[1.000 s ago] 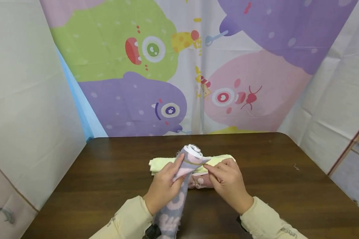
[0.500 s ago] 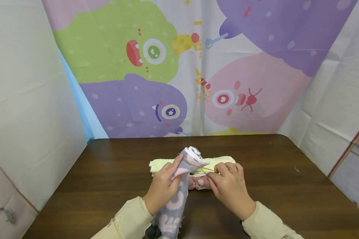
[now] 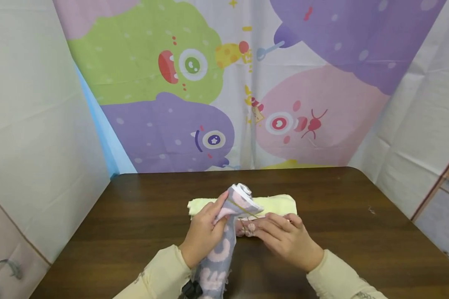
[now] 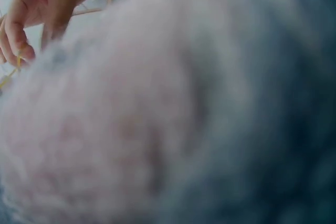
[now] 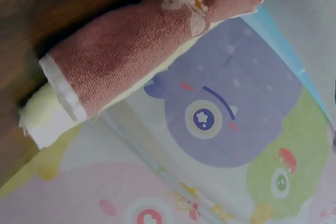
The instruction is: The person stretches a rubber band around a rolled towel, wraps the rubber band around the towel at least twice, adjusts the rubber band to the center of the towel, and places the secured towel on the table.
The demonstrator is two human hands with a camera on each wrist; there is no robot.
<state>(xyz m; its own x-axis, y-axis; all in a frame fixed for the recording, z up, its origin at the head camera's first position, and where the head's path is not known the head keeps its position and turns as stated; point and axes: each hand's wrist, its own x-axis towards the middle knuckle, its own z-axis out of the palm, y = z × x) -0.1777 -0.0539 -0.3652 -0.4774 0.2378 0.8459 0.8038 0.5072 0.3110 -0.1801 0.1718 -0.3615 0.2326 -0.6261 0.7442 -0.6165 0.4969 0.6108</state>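
My left hand (image 3: 203, 232) grips a rolled grey and pink towel (image 3: 220, 253) held at a slant, its coiled white-edged end uppermost. A thin yellow rubber band (image 3: 241, 206) crosses the roll near that end and stretches toward my right hand (image 3: 293, 241). In the left wrist view, fingers of the right hand (image 4: 37, 9) pinch the yellow band (image 4: 19, 61); blurred towel (image 4: 115, 119) fills most of that view. Behind the hands lies a rolled dusty-pink towel (image 5: 115, 51), a yellow band around it, partly hidden by my right hand in the head view.
A pale yellow towel roll (image 3: 278, 204) lies just beyond the pink one on the dark wooden table (image 3: 142, 232). At the table's far edge hangs a cartoon-printed curtain (image 3: 164, 133), with pale cloth walls (image 3: 33, 104) to either side.
My right hand has drawn away from the towel's edge, down and to the right, stretching the rubber band out. The left hand keeps its grip nearly in place.
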